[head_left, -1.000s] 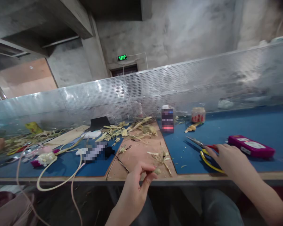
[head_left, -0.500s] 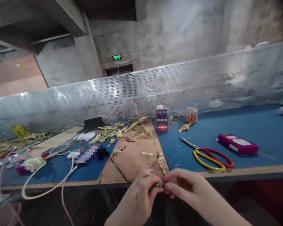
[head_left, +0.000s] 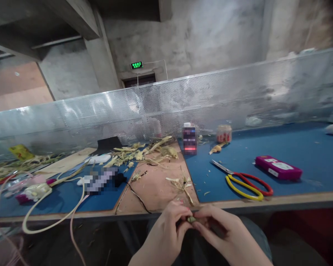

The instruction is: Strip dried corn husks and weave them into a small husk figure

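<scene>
Just in front of the table's near edge, my left hand [head_left: 168, 227] and my right hand [head_left: 224, 226] meet fingertip to fingertip. Pinched between them is a small greenish rolled bundle [head_left: 191, 219] that looks like dried plant fibre. Fingers cover most of it, so its full shape is hidden. Pale dried strips [head_left: 183, 184] lie on the brown board just beyond my fingers. To the right of these rest scissors [head_left: 240, 180] with one red and one yellow handle, their blades apart.
A purple box [head_left: 279, 168] sits on the blue table at right. Farther back stand a bottle [head_left: 189, 138] and a jar [head_left: 224, 133]. Pale tubing [head_left: 26, 221] loops over the table edge at left. A heap of dried strips [head_left: 155, 147] lies before the perforated metal screen [head_left: 166, 96].
Both hands have lowered slightly, with the bundle still pinched between them. The bundle is more covered by my fingers. The whole view has shifted a little.
</scene>
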Action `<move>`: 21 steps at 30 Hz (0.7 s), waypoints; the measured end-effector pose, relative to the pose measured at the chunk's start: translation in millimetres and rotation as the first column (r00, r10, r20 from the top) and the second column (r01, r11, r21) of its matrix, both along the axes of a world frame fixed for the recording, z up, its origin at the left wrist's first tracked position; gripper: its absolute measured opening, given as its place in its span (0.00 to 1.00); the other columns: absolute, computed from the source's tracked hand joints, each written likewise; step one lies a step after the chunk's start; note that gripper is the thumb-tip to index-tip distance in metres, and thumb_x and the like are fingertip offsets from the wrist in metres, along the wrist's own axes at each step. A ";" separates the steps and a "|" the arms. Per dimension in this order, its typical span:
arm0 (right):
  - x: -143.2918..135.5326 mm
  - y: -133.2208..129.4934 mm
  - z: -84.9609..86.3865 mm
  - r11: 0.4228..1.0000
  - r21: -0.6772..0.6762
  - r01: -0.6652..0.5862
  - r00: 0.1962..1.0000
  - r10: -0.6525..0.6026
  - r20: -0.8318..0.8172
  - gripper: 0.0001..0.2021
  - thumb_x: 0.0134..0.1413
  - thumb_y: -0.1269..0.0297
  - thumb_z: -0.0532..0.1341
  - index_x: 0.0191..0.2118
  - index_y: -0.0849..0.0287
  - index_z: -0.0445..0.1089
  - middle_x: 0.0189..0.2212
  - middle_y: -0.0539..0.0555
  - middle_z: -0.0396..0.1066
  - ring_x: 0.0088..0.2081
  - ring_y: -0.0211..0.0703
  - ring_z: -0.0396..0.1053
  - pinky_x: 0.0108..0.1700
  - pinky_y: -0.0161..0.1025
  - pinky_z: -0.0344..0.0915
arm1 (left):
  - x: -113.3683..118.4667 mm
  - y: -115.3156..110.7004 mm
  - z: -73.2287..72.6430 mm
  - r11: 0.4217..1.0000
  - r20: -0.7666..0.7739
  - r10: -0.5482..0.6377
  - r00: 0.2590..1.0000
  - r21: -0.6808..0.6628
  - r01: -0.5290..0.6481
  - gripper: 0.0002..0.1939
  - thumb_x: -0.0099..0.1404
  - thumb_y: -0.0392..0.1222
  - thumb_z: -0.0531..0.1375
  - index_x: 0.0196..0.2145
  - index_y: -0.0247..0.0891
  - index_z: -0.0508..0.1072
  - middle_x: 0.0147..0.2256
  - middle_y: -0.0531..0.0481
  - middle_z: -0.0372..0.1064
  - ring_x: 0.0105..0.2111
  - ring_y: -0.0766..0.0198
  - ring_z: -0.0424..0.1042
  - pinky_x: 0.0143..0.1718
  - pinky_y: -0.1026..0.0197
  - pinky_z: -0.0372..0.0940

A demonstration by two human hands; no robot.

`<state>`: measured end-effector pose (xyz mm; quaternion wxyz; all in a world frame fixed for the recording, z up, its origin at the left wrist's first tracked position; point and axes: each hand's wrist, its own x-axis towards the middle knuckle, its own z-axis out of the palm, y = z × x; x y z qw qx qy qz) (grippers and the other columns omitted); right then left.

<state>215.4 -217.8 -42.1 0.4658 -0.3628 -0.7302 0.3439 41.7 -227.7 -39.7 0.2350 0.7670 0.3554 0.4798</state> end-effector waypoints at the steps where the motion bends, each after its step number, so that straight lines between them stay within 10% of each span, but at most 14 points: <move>1: 0.7 -0.1 -0.6 1.000 0.017 0.020 1.000 -0.020 -0.002 0.09 0.48 0.58 0.59 0.29 0.58 0.70 0.23 0.52 0.68 0.24 0.37 0.64 0.27 0.32 0.62 | -0.5 1.5 2.0 1.000 -0.035 0.009 0.999 0.008 -0.009 0.12 0.57 0.34 0.57 0.40 0.41 0.70 0.37 0.44 0.70 0.44 0.56 0.67 0.50 0.53 0.57; 8: 18.2 0.1 -3.6 0.984 0.077 0.162 0.987 -0.162 -0.010 0.07 0.48 0.59 0.59 0.31 0.57 0.68 0.27 0.52 0.69 0.26 0.38 0.64 0.29 0.32 0.63 | -17.2 42.1 50.7 0.993 -0.174 0.088 0.981 0.090 -0.073 0.10 0.58 0.33 0.54 0.35 0.42 0.74 0.35 0.46 0.71 0.38 0.58 0.67 0.44 0.57 0.58; 12: 25.1 -1.9 -1.5 0.990 0.048 0.130 0.990 -0.128 -0.051 0.06 0.49 0.61 0.59 0.29 0.58 0.64 0.30 0.53 0.67 0.30 0.38 0.65 0.32 0.31 0.63 | -3.7 73.5 80.3 0.973 -0.331 -0.193 0.924 0.056 0.223 0.12 0.51 0.28 0.58 0.30 0.43 0.75 0.34 0.47 0.73 0.39 0.58 0.67 0.45 0.57 0.58; 15: 25.7 -3.1 0.8 0.992 0.012 0.125 0.988 -0.123 -0.096 0.07 0.50 0.61 0.59 0.29 0.58 0.62 0.31 0.53 0.67 0.32 0.39 0.65 0.34 0.31 0.64 | 15.8 91.3 81.7 0.947 -0.343 -0.302 0.889 0.001 0.322 0.10 0.49 0.28 0.59 0.22 0.43 0.74 0.27 0.50 0.73 0.32 0.60 0.69 0.40 0.59 0.60; 21: 27.1 -2.9 1.2 0.995 -0.016 0.099 0.990 -0.100 -0.102 0.07 0.50 0.61 0.58 0.28 0.59 0.62 0.31 0.53 0.67 0.33 0.39 0.66 0.35 0.31 0.64 | 19.6 121.2 65.8 0.986 -0.465 -0.157 0.871 -0.023 0.165 0.13 0.50 0.30 0.57 0.12 0.40 0.65 0.19 0.50 0.69 0.29 0.62 0.68 0.39 0.60 0.59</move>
